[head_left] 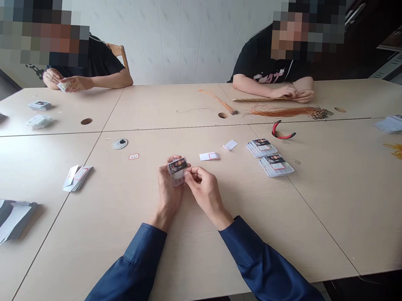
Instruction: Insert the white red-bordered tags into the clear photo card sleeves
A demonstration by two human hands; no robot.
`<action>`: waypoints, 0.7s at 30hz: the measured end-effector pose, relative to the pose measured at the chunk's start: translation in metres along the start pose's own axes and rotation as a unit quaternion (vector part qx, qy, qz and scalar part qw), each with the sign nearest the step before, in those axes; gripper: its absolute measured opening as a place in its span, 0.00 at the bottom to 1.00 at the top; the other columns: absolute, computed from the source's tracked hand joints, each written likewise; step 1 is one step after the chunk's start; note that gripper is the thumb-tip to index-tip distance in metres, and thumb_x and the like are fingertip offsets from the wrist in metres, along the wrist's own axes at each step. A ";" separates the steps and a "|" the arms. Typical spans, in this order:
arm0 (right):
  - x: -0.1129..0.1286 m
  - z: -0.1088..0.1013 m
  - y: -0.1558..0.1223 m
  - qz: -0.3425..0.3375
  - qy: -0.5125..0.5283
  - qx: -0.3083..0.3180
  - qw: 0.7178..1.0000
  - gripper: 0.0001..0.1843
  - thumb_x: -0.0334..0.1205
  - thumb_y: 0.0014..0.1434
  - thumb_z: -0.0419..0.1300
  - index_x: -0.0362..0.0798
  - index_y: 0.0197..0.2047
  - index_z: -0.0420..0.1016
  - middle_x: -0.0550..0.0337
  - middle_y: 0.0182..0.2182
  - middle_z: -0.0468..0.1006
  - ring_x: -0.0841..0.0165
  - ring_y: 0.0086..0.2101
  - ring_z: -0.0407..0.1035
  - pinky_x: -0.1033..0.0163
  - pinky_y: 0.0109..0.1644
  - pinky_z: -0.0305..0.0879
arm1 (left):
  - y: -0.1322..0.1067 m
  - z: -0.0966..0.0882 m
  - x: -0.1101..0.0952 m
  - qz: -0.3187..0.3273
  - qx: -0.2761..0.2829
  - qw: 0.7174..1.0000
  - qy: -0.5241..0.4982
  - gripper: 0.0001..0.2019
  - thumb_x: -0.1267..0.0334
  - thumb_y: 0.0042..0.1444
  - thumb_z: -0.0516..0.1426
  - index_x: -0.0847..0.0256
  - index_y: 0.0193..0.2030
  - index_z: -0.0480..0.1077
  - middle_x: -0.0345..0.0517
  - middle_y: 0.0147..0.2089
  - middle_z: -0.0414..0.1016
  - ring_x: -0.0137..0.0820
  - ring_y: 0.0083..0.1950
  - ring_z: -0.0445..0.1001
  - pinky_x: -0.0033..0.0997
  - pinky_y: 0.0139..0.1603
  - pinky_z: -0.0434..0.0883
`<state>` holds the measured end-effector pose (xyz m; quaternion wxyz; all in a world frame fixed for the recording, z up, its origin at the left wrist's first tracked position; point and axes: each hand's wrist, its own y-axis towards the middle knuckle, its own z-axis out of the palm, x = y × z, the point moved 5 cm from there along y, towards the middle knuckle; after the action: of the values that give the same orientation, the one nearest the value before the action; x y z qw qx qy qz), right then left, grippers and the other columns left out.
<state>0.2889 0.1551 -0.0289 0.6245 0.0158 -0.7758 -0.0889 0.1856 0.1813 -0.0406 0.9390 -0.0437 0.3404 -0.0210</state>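
"What clothing can you make out?"

"Long dark blue cloth sleeves, the left sleeve (pixel 121 282) and the right sleeve (pixel 281 282) matching."

"Plain or patterned?"

"Plain, one deep navy, with a faint sheen where the light catches it."

"How do they end?"

"In broad, straight-edged cuffs, the left cuff (pixel 147 245) and the right cuff (pixel 241 244), both in the same blue. A seam crosses the left one."

"Any creases?"

"Yes, loose, heavy folds along the right sleeve. The left looks smoother."

"And past the cuffs?"

"Bare wrists (pixel 164 215) and bare fingers (pixel 197 170)."
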 end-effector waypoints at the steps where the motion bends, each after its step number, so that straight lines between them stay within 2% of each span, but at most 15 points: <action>1: 0.000 0.001 0.000 0.002 0.003 0.001 1.000 0.12 0.46 0.61 0.58 0.46 0.37 0.77 0.57 0.31 0.80 0.66 0.31 0.74 0.64 0.35 0.69 | 0.000 0.000 0.000 0.001 -0.001 1.000 0.003 0.11 0.58 0.53 0.53 0.59 0.40 0.72 0.45 0.41 0.76 0.34 0.44 0.76 0.29 0.45 0.71; 6: 0.001 0.005 -0.002 0.008 0.020 0.027 0.999 0.10 0.43 0.60 0.59 0.46 0.37 0.77 0.57 0.32 0.81 0.66 0.32 0.75 0.64 0.36 0.70 | -0.001 0.001 -0.001 0.002 -0.006 1.000 0.017 0.12 0.57 0.53 0.52 0.58 0.41 0.71 0.46 0.40 0.76 0.34 0.41 0.76 0.29 0.41 0.71; 8: 0.001 0.004 -0.002 0.009 0.013 0.015 1.000 0.09 0.43 0.60 0.59 0.46 0.37 0.76 0.57 0.31 0.81 0.66 0.31 0.75 0.64 0.36 0.71 | -0.001 0.001 -0.002 0.007 -0.006 1.000 0.006 0.12 0.58 0.53 0.51 0.59 0.40 0.71 0.46 0.40 0.76 0.33 0.42 0.76 0.29 0.41 0.71; 11: 0.000 0.001 -0.001 -0.001 0.003 -0.010 1.000 0.11 0.43 0.61 0.59 0.46 0.42 0.77 0.56 0.34 0.82 0.65 0.33 0.76 0.62 0.38 0.73 | -0.001 0.002 -0.003 0.017 -0.004 1.000 0.009 0.12 0.59 0.53 0.52 0.59 0.40 0.71 0.47 0.40 0.76 0.34 0.43 0.77 0.28 0.41 0.71; 15: 0.003 0.002 -0.003 -0.019 -0.001 -0.006 1.000 0.12 0.42 0.61 0.59 0.46 0.45 0.79 0.53 0.39 0.84 0.63 0.37 0.78 0.60 0.43 0.74 | -0.002 0.004 -0.003 0.014 0.003 1.000 0.015 0.11 0.59 0.53 0.52 0.58 0.40 0.71 0.45 0.39 0.75 0.33 0.42 0.76 0.25 0.38 0.70; 19: 0.003 0.005 -0.004 -0.001 0.022 0.004 1.000 0.13 0.41 0.60 0.60 0.46 0.45 0.78 0.53 0.38 0.84 0.63 0.37 0.78 0.60 0.42 0.74 | -0.002 0.004 -0.003 0.013 -0.001 1.000 0.014 0.11 0.60 0.53 0.51 0.58 0.39 0.71 0.44 0.37 0.74 0.30 0.40 0.76 0.24 0.36 0.69; 21: 0.003 0.007 -0.003 0.013 0.040 0.017 0.999 0.11 0.41 0.60 0.59 0.46 0.42 0.77 0.54 0.34 0.83 0.64 0.34 0.78 0.62 0.39 0.74 | -0.002 0.004 -0.002 0.013 -0.003 1.000 0.016 0.11 0.60 0.53 0.51 0.59 0.39 0.71 0.44 0.37 0.74 0.30 0.40 0.75 0.23 0.37 0.70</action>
<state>0.2811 0.1524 -0.0277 0.6556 0.0201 -0.7519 -0.0667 0.1866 0.1795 -0.0353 0.9337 -0.0423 0.3555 -0.0086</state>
